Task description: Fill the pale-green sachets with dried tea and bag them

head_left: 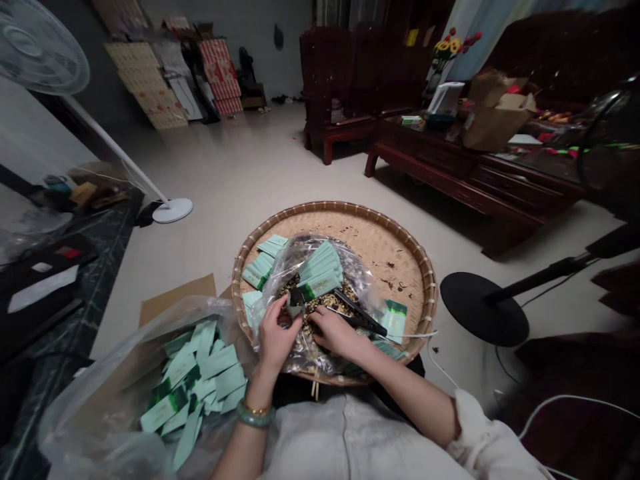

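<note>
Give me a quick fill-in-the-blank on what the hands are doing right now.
The left hand wears a jade ____ at its wrist. The right hand lies over a clear plastic ____ on the woven tray. The pale paper strips at lower left each carry a dark ____ band.

Missing words: bangle; bag; green.

Mint-green paper packets (215, 363), dark-green bands (171, 398)

Cream top (360, 440), jade-looking bangle (255, 414), thin gold bracelet (257, 407)

A living room with carved wooden chairs (333, 87).
</note>
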